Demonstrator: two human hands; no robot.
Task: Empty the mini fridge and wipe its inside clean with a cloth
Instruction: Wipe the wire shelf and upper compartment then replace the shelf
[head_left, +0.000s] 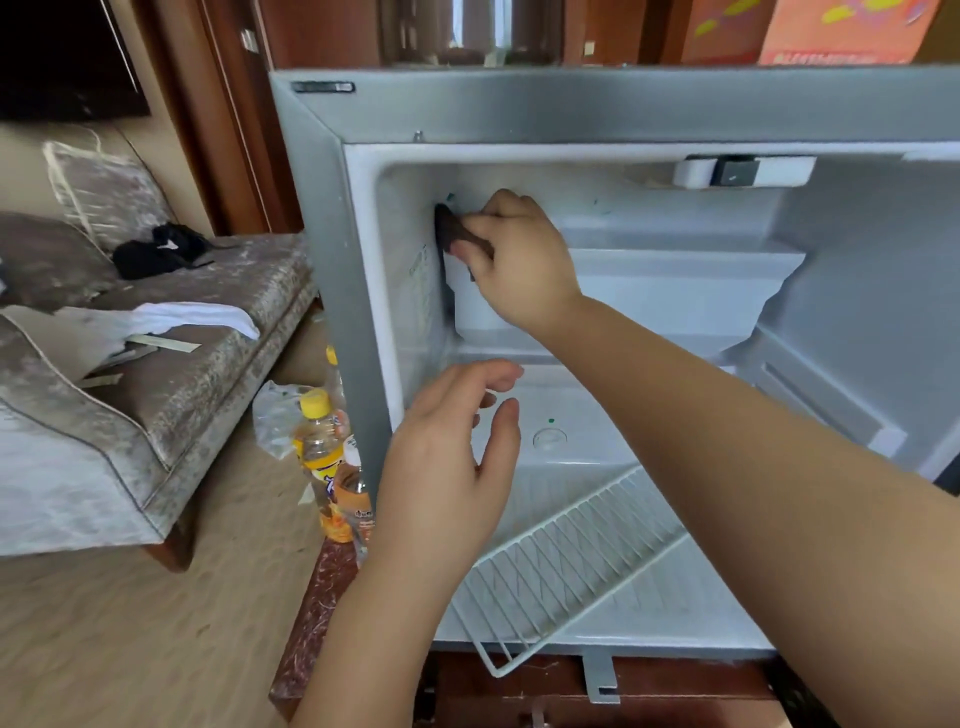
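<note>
A grey-brown sofa (156, 364) stands on a tan floor (130, 649). Behind the sofa are a beige wall (166, 156) and a dark screen (62, 52); right of it, a wood frame (228, 130). On the sofa lie 1 pale cushion (98, 192) and a black bundle (156, 249).

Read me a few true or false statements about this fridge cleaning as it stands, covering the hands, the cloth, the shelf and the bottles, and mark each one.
1. The right hand presses a dark cloth against the upper left inner wall of the mini fridge. True.
2. The left hand grips the wire shelf. False: it holds nothing, its fingers relaxed, in front of the opening.
3. The wire shelf lies level inside. False: it is tilted, and its front corner sticks out past the bottom edge.
4. The bottles stand outside the fridge, to its left. True.
</note>
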